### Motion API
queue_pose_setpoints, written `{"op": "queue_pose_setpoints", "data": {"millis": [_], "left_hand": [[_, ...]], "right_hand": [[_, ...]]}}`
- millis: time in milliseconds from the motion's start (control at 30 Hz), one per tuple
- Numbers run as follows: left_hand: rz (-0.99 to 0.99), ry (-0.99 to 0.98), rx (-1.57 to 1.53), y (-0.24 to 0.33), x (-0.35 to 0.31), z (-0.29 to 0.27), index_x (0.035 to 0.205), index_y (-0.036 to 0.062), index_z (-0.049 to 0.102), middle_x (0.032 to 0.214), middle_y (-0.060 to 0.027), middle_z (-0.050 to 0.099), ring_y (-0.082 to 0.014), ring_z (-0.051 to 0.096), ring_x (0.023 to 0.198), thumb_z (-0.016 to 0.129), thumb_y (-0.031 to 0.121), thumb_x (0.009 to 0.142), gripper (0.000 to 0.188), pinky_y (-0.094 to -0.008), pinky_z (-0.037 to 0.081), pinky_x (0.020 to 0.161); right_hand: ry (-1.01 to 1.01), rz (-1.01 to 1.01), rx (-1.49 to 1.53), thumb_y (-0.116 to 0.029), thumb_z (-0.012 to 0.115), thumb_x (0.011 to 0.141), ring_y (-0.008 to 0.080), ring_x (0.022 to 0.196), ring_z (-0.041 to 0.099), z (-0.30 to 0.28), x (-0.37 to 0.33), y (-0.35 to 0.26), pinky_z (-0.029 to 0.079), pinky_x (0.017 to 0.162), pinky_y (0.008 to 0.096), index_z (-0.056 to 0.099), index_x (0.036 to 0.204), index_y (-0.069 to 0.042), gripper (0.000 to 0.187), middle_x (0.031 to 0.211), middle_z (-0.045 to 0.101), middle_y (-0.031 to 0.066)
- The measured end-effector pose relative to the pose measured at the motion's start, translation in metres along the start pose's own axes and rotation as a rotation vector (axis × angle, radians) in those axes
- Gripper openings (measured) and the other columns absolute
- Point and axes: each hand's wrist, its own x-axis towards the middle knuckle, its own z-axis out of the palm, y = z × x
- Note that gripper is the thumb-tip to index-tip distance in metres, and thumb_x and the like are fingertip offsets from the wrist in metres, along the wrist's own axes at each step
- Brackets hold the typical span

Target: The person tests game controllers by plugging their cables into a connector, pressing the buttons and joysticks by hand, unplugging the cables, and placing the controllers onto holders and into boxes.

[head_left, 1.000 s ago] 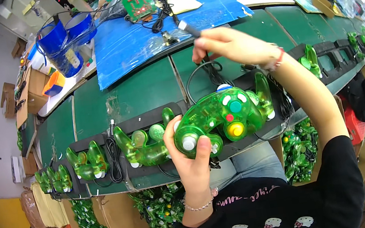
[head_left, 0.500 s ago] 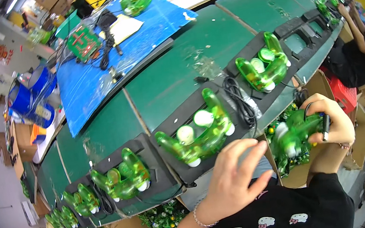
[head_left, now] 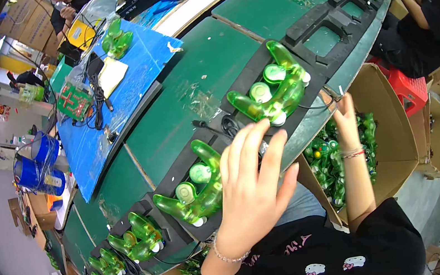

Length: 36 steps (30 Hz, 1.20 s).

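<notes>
The left hand (head_left: 251, 181) is wide, its fingers spread and slightly bent, and I see nothing gripped in it. It partly covers a green controller (head_left: 205, 193), which lies in a black tray (head_left: 182, 170) at its left. Farther right, a second controller (head_left: 284, 97) lies in another tray (head_left: 250, 77), and a coiled black cable (head_left: 230, 126) is between the two. Whether the fingertips touch this cable, I cannot tell. The right hand (head_left: 345, 111) is at the near edge; its grip I cannot judge.

In my opinion, it is good to take a controller around its body, because the smooth handles may slip, and to gather the cable together with it, so that no loop catches the tray.

The surface (head_left: 171, 110) gives the widest room on the far side of the trays. On the near side its edge drops toward a cardboard box (head_left: 390, 130) with piled controllers (head_left: 328, 164), so the right wrist should pass above the box wall.
</notes>
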Motion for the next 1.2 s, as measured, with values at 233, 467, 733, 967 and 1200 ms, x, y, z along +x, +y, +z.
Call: {"op": "queue_pose_setpoints", "data": {"millis": [233,467,733,967,1200], "left_hand": [[-0.025,-0.102,0.274,0.004,0.033,0.041,0.123,0.0053,0.045,0.133,-0.0146,0.037,-0.0306,0.031,0.127,0.061,0.018,0.077,0.05,-0.052,0.018,0.103],[-0.023,-0.075,0.401,-0.004,0.034,0.062,0.13,0.01,0.037,0.128,-0.0096,0.042,-0.026,0.034,0.124,0.062,0.018,0.077,0.059,-0.0537,0.015,0.102],[-0.004,-0.078,0.474,-0.011,0.04,0.073,0.131,0.0111,0.038,0.127,-0.0076,0.043,-0.0212,0.037,0.122,0.061,0.022,0.078,0.058,-0.0571,0.013,0.101],[0.023,-0.068,0.502,-0.004,0.045,0.065,0.131,0.0104,0.036,0.126,-0.0074,0.042,-0.0212,0.037,0.121,0.064,0.024,0.076,0.063,-0.0583,0.015,0.1],[0.007,-0.068,0.361,-0.004,0.044,0.058,0.131,0.0114,0.036,0.12,-0.0086,0.049,-0.0226,0.042,0.115,0.072,0.019,0.069,0.071,-0.0444,0.025,0.094]], "right_hand": [[0.058,-0.304,-0.211,-0.014,0.06,0.081,0.0209,0.104,0.052,0.052,-0.006,0.028,0.041,0.091,0.0332,0.046,0.117,0.003,0.042,0.111,0.055,0.0111],[0.082,-0.164,-0.071,-0.009,0.053,0.083,0.0204,0.1,0.055,0.049,0.003,0.035,0.043,0.088,0.0313,0.057,0.107,0.002,0.027,0.108,0.06,0.0105],[0.071,0.32,0.632,-0.035,0.038,0.095,0.0127,0.048,0.043,-0.029,-0.045,-0.005,0.044,0.053,0.0304,0.045,0.099,-0.009,0.027,0.064,0.042,0.0001],[-1.072,0.628,0.118,-0.024,0.056,0.087,0.0138,0.068,0.059,-0.121,-0.085,-0.064,0.047,0.063,0.0243,0.054,0.09,0.004,0.028,0.076,0.061,0.0086],[-0.045,-0.598,-0.227,-0.032,0.068,0.069,0.014,0.048,0.052,-0.129,-0.086,-0.175,0.041,0.048,0.0275,0.06,0.092,0.002,0.042,0.069,0.058,0.0089]]}}
